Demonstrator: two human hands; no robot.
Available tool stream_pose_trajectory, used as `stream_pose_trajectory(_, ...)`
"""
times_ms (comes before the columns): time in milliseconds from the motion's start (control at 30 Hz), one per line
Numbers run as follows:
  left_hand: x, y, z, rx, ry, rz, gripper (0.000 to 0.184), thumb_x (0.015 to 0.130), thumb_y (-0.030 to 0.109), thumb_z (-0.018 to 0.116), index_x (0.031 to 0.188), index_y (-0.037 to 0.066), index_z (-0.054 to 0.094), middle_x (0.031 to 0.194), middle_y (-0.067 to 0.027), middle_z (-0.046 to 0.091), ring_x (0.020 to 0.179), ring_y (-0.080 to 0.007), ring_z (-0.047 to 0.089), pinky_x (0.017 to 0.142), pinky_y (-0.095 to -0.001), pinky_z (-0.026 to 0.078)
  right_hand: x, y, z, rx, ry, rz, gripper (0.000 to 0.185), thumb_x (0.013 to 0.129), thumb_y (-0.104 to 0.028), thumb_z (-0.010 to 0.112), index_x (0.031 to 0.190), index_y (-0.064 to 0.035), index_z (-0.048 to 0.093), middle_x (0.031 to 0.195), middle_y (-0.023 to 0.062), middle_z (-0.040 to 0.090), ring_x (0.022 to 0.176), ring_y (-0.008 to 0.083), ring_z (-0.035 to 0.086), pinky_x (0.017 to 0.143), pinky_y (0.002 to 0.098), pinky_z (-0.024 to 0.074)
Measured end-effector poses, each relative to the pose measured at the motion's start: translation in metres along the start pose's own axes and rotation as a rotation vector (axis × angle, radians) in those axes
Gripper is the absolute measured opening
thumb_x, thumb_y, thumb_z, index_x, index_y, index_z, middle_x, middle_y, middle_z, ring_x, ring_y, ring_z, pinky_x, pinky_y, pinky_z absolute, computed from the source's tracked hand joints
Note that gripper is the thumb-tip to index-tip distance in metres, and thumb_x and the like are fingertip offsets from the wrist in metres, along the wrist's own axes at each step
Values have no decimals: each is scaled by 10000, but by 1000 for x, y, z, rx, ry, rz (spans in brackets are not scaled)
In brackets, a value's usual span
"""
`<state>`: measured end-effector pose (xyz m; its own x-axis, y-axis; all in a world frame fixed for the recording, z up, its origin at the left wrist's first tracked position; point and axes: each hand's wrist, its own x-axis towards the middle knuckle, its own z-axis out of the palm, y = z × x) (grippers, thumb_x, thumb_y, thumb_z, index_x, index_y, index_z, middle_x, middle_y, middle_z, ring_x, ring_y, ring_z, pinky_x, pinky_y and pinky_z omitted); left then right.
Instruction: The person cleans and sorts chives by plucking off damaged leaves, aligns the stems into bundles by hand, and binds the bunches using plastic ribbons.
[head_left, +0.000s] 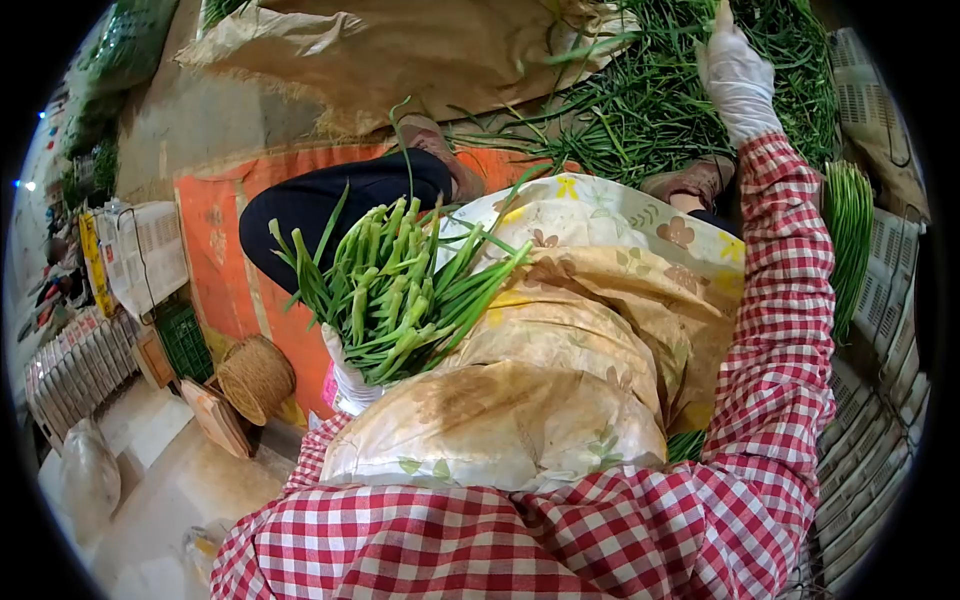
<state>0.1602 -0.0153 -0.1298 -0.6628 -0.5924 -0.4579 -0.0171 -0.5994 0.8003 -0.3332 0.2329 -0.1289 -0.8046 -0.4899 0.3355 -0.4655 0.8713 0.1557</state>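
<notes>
A loose bunch of leafy green stalks (395, 285), with thick pale-green ends pointing up and away, lies across my lap on the left. My left hand (352, 385), in a white glove, is closed around its lower side; the leaves cover most of the fingers. Far forward on the right, my right hand (738, 85), also in a white glove, reaches over a large heap of long green leaves and stalks (640, 90). Its fingers are closed, and a narrow pale tip sticks out at the top, too small to name. A stained flowered apron (560, 330) covers my lap.
Orange sheeting (225, 220) lies under my legs, with brown sacking (400, 60) ahead. At left are a roll of twine (256, 380), a green crate (183, 340) and newspaper-covered stacks (80, 375). A tidy green bundle (848, 240) stands at right beside newspaper-lined racks (890, 280).
</notes>
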Motion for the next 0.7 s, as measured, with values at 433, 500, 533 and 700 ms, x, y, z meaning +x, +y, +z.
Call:
stream_pose_trajectory(433,-7,9,3,-31,19,-76,497,948,317,374,1317,-14,341,1272,-207,464,1074,-276,545,911,-400,469,-110,-130,-101,1372,-1181,-240,334,820,-316,608,902,3,658,834,144,662,800,241,633,706,345,478)
stream_pose_trajectory(500,-8,11,2,-38,23,-85,495,948,313,378,1316,-16,340,1272,-210,463,1073,-277,545,910,-400,469,-94,-104,-118,1724,-1255,30,266,847,-240,587,883,14,655,809,106,670,734,143,632,635,280,484)
stream_pose_trajectory(533,-8,11,2,-42,25,-91,494,948,311,380,1316,-17,340,1272,-211,463,1073,-278,545,910,-400,468,-89,-90,-119,1870,-1323,199,242,856,-214,580,873,15,656,796,89,671,702,100,625,599,246,482)
stream_pose_trajectory(700,-11,13,-2,-47,34,-107,489,947,300,389,1313,-22,339,1272,-216,460,1073,-282,545,909,-402,468,-55,-72,-62,567,-278,-97,322,893,-251,524,1039,32,571,824,171,657,692,240,655,594,330,535)
